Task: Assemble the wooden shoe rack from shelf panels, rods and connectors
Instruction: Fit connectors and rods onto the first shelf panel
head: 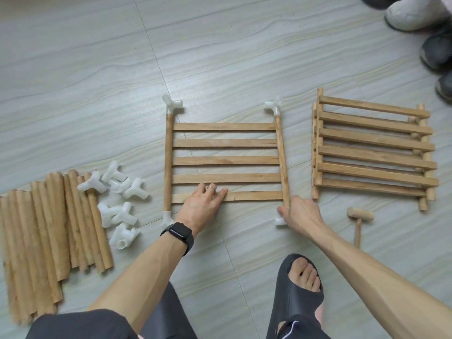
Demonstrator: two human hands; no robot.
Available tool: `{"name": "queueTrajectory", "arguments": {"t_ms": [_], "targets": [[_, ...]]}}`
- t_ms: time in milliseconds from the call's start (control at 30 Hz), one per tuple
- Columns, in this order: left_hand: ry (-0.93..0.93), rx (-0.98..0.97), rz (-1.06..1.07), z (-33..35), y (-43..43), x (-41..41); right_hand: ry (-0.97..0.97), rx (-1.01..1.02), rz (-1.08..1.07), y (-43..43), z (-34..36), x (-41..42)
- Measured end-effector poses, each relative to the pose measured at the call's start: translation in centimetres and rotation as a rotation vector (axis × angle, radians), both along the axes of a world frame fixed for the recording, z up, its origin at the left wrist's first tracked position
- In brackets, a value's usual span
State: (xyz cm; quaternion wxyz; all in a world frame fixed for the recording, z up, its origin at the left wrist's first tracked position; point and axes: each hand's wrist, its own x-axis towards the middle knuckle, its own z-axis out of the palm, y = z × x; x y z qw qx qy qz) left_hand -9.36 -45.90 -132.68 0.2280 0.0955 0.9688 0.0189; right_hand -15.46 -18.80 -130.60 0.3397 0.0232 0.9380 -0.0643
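Figure: assembly on the floor (97, 57), seen from beside the person.

Centre. A panel (225, 160) lies flat, with five slats between a left rod (168, 162) and a right rod (281, 157). White corner connectors (172, 104) cap the rod ends.

Left hand (203, 206). The palm is down and the fingers (221, 193) are straight and slightly spread, pressing flat on the nearest slat (254, 195); they curl round nothing. One finger wears a ring (211, 187). The wrist carries a dark watch (176, 232) with a blank face.

Right hand (302, 212). It closes round the near end of the right rod, where the rod meets the near-right connector (279, 221). The thumb (282, 211) lies against that joint. The other fingertips are hidden under the hand, so how tightly they curl cannot be told.

Left of the panel. A pile of loose rods (49, 228) lies side by side. Loose connectors (119, 204) are heaped between that pile and the panel, some of them resting on the rods.

Right of the panel. A stack of further panels (374, 148) lies apart from the centre one. A small wooden mallet (359, 216) lies just in front of the stack, near the right hand but not touching it.

Foreground. A foot in a dark sandal (300, 285) is planted between the forearms. Shoes (415, 13) stand at the far right edge.
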Motion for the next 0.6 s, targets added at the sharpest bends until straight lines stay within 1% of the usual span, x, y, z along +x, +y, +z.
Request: {"name": "queueTrajectory", "arguments": {"t_ms": [100, 233, 300, 367, 467, 533, 600], "targets": [[-0.002, 0.01, -0.009, 0.2, -0.1, 0.1, -0.057, -0.104, -0.097, 1.2, 0.3, 0.1], [0.011, 0.076, 0.075, 1.0, 0.3, 0.0, 0.057, -0.086, -0.062, 1.0, 0.1, 0.6], [-0.014, 0.135, 0.132, 1.6, 0.3, -0.2, 0.071, -0.061, -0.033, 0.8, -0.1, 0.2], [-0.021, 0.208, 0.172, 2.4, -0.3, 0.0, 0.078, 0.006, 0.026, 0.7, -0.4, -0.2], [0.131, 0.362, 0.284, 4.0, -2.7, 1.5, 0.052, 0.137, 0.144, 0.0, -0.6, -0.9], [0.269, 0.464, 0.435, 5.1, -5.3, 3.3, -0.019, 0.222, 0.191, -0.7, -0.2, -1.7], [0.388, 0.493, 0.594, 5.7, -8.5, 5.4, -0.093, 0.301, 0.218, -1.6, 0.8, -2.6]]}}
